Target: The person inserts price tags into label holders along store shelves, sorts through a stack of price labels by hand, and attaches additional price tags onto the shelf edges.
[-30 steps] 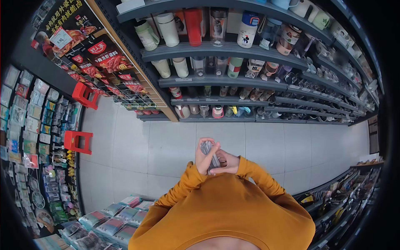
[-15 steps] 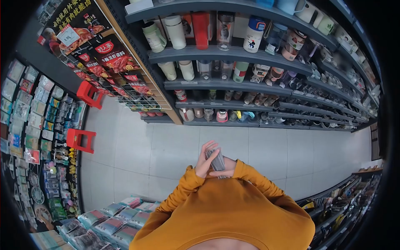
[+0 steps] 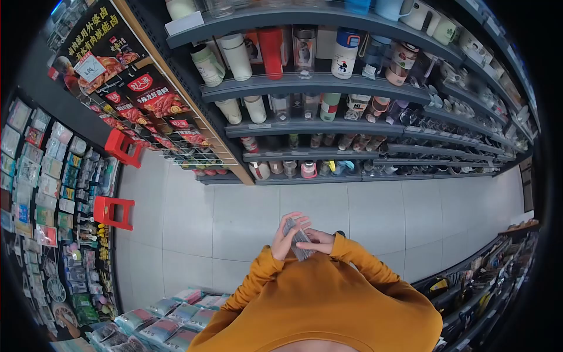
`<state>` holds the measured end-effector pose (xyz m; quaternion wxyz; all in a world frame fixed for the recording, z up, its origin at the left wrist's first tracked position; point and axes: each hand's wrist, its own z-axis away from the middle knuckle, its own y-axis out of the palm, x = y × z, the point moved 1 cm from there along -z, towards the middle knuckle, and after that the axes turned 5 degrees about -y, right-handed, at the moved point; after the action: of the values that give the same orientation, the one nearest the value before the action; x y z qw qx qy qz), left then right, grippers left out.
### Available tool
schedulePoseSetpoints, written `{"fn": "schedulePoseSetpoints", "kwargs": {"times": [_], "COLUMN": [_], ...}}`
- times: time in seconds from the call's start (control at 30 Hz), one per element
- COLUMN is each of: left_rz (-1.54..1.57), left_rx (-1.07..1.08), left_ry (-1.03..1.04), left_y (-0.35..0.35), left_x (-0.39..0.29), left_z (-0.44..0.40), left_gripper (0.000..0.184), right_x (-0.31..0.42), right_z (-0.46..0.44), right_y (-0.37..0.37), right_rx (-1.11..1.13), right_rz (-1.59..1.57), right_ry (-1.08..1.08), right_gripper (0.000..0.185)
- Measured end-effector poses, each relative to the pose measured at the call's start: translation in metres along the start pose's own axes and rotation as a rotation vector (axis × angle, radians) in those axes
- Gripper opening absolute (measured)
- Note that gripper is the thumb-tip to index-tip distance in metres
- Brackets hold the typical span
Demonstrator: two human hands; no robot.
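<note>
Close to my chest, a bundle of thin grey strips [image 3: 300, 242] is held at a slant between both hands; what the strips are I cannot make out. My left hand [image 3: 284, 239] wraps it from the left, with the fingers curled over its upper end. From the right, my right hand [image 3: 320, 239] grips its lower part, with the thumb across the face of the bundle. The fingers behind the bundle are partly hidden. Mustard-yellow sleeves [image 3: 366, 264] cover both arms.
Ahead stands a curved shelf unit [image 3: 328, 79] with bottles, cups and glassware. Two red stools [image 3: 114, 212] stand left, beside a rack of packaged goods [image 3: 44, 176]. Seasoning packets [image 3: 146, 88] hang on a wire rack. Wrapped packs [image 3: 158, 328] lie at lower left, more shelves [image 3: 475, 293] at lower right.
The view has shifted slightly. My hands appear a little lower, and the bundle slants differently. More of my right hand's fingers now show beside the bundle.
</note>
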<state>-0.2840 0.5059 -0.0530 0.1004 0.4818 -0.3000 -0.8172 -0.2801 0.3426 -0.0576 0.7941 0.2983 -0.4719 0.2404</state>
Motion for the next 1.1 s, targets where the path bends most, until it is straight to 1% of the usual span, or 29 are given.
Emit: {"fn": "schedulePoseSetpoints", "kwargs": {"times": [0.03,0.07,0.1,0.13,0.23,0.33,0.43,0.47,0.53,0.63,0.73,0.83,0.87,0.93,0.97,1.0,1.03,1.1], "left_rz": [0.075,0.118,0.081,0.044,0.022,0.024,0.024,0.026,0.016,-0.028,-0.061,0.006,0.044,0.191,0.263,0.155,0.185,0.242], "left_rx": [-0.025,-0.002,0.005,0.011,-0.017,-0.039,-0.078,-0.099,-0.148,-0.174,-0.168,-0.136,-0.121,-0.118,-0.114,-0.098,-0.083,-0.054], "left_ry": [-0.047,-0.082,-0.075,-0.068,-0.098,-0.100,-0.068,-0.053,-0.089,-0.126,-0.133,-0.105,-0.092,-0.149,-0.177,-0.326,-0.343,-0.377], "left_y": [0.004,0.009,0.006,0.001,-0.001,0.004,0.007,0.008,0.007,0.009,0.004,0.001,0.002,0.010,0.011,-0.023,-0.018,-0.006], "left_x": [-0.007,-0.014,-0.014,-0.011,0.001,0.004,0.003,0.003,0.000,0.004,0.021,0.023,0.021,0.015,0.013,0.043,0.036,0.022], "left_z": [0.003,0.007,0.007,0.007,0.004,0.004,0.000,-0.001,-0.003,-0.003,-0.004,-0.001,0.001,0.010,0.014,0.007,0.013,0.026], "left_gripper": [0.040,0.037,0.035,0.033,0.030,0.032,0.034,0.035,0.037,0.041,0.044,0.042,0.041,0.041,0.041,0.043,0.043,0.044], "right_x": [0.005,0.011,0.017,0.019,0.030,0.039,0.015,0.008,0.015,0.030,0.026,0.015,0.012,0.006,0.000,-0.007,-0.009,-0.009], "right_z": [0.004,0.009,0.014,0.019,0.028,0.037,0.030,0.033,0.038,0.041,0.033,0.028,0.026,0.023,0.021,0.019,0.018,0.020], "right_y": [0.000,0.000,0.001,0.003,0.003,0.007,0.001,-0.004,-0.010,-0.010,0.001,0.005,0.005,0.004,0.003,0.001,-0.001,0.000], "right_rx": [-0.025,-0.048,-0.071,-0.155,-0.112,-0.201,-0.327,-0.341,-0.366,-0.275,-0.354,-0.413,-0.402,-0.380,-0.391,-0.404,-0.415,-0.386], "right_rz": [0.002,0.005,0.007,0.102,0.364,0.515,0.312,0.292,0.253,0.372,0.405,0.355,0.333,0.291,0.326,0.363,0.403,0.244], "right_ry": [0.026,0.051,0.076,0.086,0.117,0.050,-0.261,-0.217,-0.129,-0.093,-0.256,-0.354,-0.346,-0.331,-0.336,-0.342,-0.349,-0.293], "right_gripper": [0.064,0.068,0.072,0.080,0.086,0.075,0.048,0.044,0.037,0.029,0.021,0.017,0.018,0.021,0.022,0.024,0.026,0.022]}}
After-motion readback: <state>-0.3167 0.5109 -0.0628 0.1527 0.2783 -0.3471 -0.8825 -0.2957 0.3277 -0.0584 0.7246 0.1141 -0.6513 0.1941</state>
